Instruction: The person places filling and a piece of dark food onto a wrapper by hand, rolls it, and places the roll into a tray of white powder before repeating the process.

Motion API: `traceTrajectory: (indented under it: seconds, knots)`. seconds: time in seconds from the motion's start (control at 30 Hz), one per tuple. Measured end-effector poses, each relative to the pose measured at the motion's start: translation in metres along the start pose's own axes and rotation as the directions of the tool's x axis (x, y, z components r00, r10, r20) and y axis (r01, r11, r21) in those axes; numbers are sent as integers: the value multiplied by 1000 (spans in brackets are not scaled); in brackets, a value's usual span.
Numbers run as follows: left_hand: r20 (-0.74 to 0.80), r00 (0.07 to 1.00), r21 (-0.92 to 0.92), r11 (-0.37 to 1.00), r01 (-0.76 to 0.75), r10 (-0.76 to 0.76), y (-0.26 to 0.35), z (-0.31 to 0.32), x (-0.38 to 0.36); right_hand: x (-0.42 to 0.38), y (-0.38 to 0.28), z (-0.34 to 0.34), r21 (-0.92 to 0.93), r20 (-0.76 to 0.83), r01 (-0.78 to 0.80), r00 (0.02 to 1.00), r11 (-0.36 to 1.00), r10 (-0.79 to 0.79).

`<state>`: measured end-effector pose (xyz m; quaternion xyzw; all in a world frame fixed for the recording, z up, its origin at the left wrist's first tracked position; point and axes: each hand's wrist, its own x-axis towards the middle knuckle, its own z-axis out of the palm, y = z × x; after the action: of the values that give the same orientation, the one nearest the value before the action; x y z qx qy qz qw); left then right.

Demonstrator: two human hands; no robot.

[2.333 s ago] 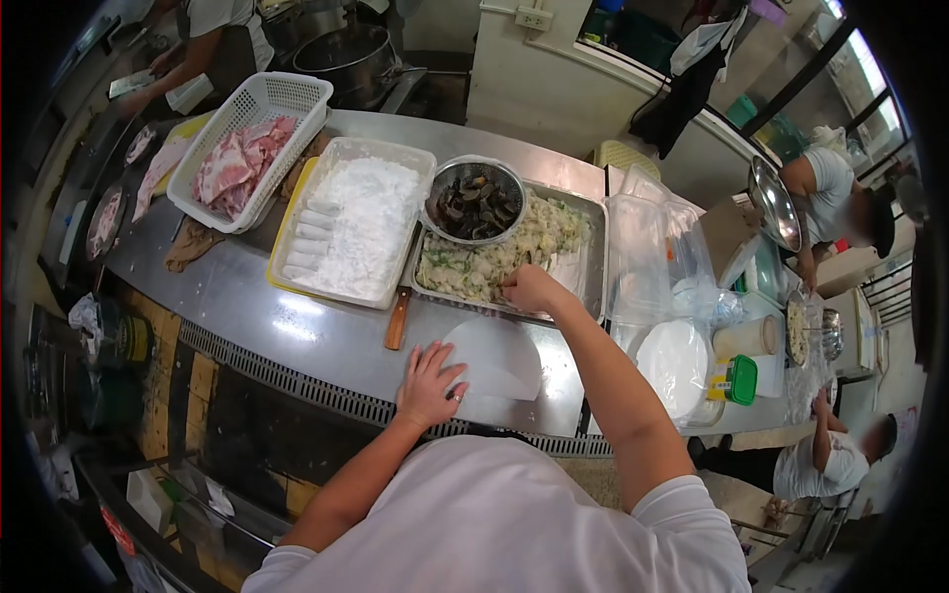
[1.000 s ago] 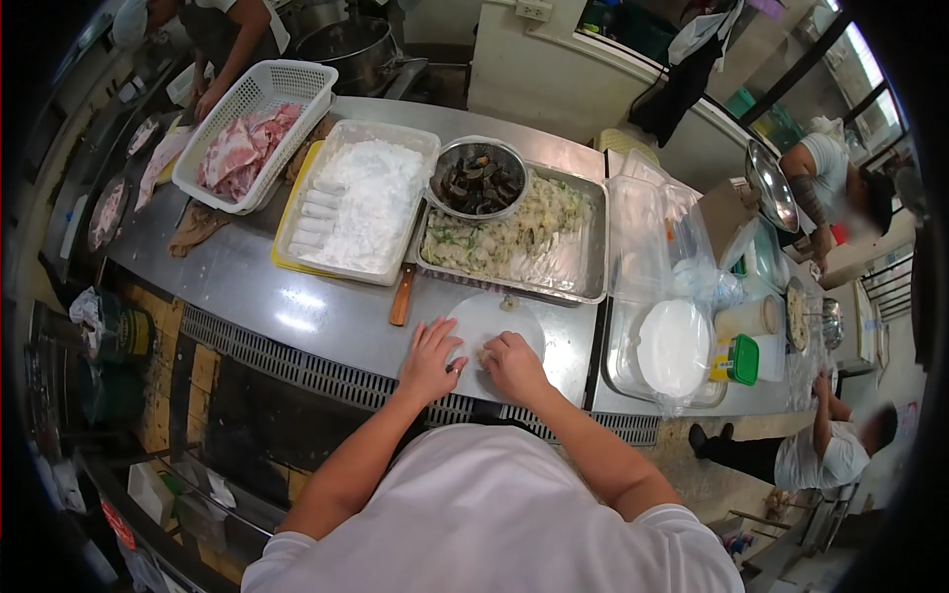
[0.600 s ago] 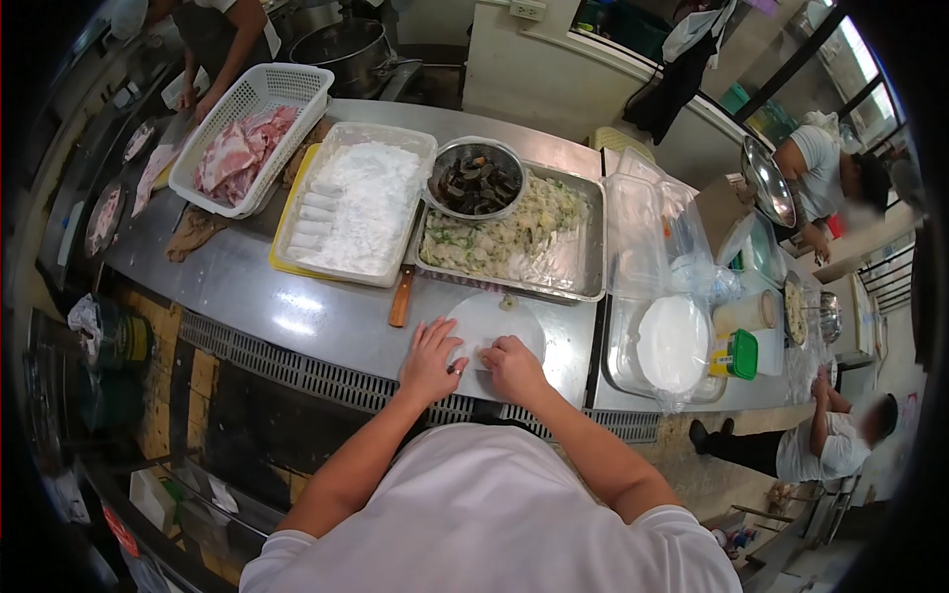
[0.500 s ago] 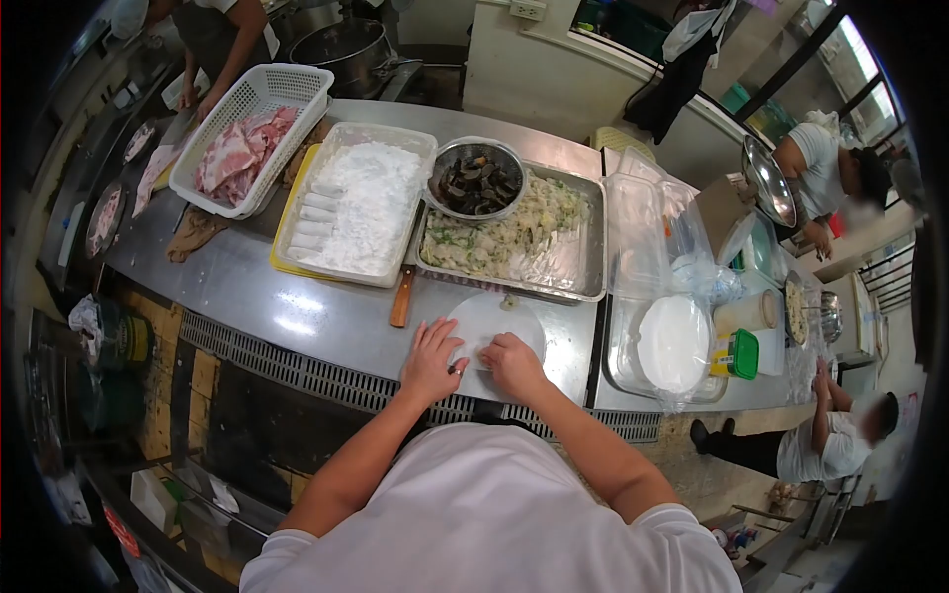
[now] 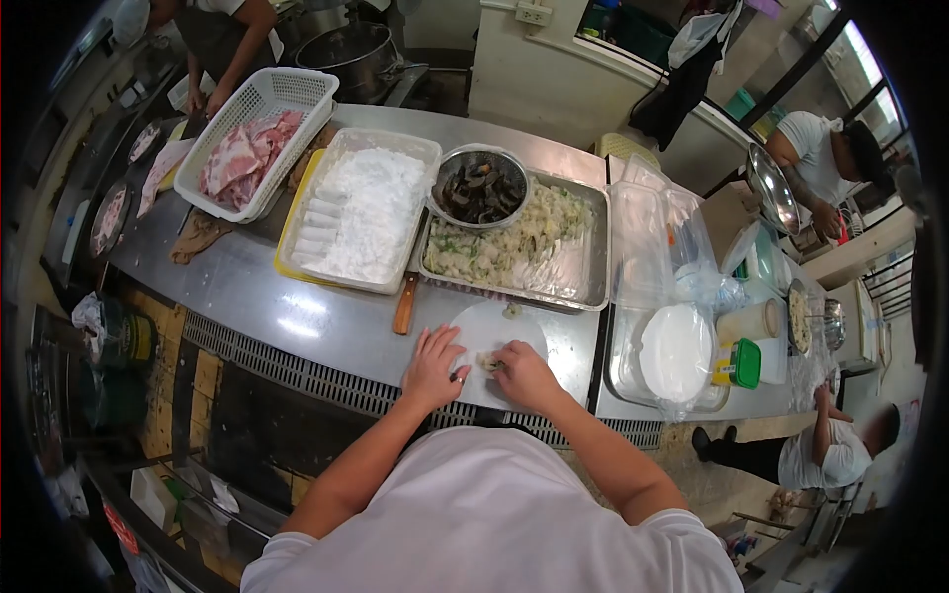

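My left hand (image 5: pixel 433 370) rests at the left edge of a round white sheet or board (image 5: pixel 519 331) on the counter, fingers stretched out and apart. On its right side, my right hand (image 5: pixel 526 376) has its fingers curled together at a small lump of pale green filling (image 5: pixel 488 362). Another small bit of filling (image 5: pixel 512 310) lies near the far edge of the round. Beyond it stands a metal tray (image 5: pixel 583 296) of chopped pale green filling (image 5: pixel 544 232). A colander (image 5: pixel 463 219) of dark pieces sits over that tray's left part.
Left of the tray is a white bin (image 5: pixel 431 163) of white powder with several rolls. A wooden-handled knife (image 5: pixel 405 304) lies beside it. Raw meat fills a white basket (image 5: pixel 321 91). Plastic containers (image 5: pixel 638 242) and a green-lidded tub (image 5: pixel 746 364) stand right. Other people work around.
The lump of filling now shows at my right fingertips, where the fingers covered it before. My right hand has shifted slightly right and down; my left hand stays nearly in place.
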<state>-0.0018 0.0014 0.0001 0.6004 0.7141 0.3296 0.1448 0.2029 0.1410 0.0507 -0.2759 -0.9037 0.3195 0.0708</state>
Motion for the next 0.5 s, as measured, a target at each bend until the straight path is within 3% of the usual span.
traceTrajectory:
  seconds: [0.1, 0.2, 0.33, 0.5]
  knots:
    - [-1, 1000, -4, 1000, 4, -4, 1, 0, 0, 17, 1, -15, -65, -138, -96, 987, 993, 86]
    - [-10, 1000, -2, 1000, 6, -6, 2, 0, 0, 48, 15, -15, -179, -257, 18, 964, 984, -65]
    - [-21, 1000, -3, 1000, 0, 0, 4, -2, 0, 76, 35, -6, -497, 3, 68, 997, 865, -77]
    - [-31, 999, -2, 1000, -14, 14, 1, 0, -2, 72, 57, -2, -531, -7, 86, 994, 843, -106]
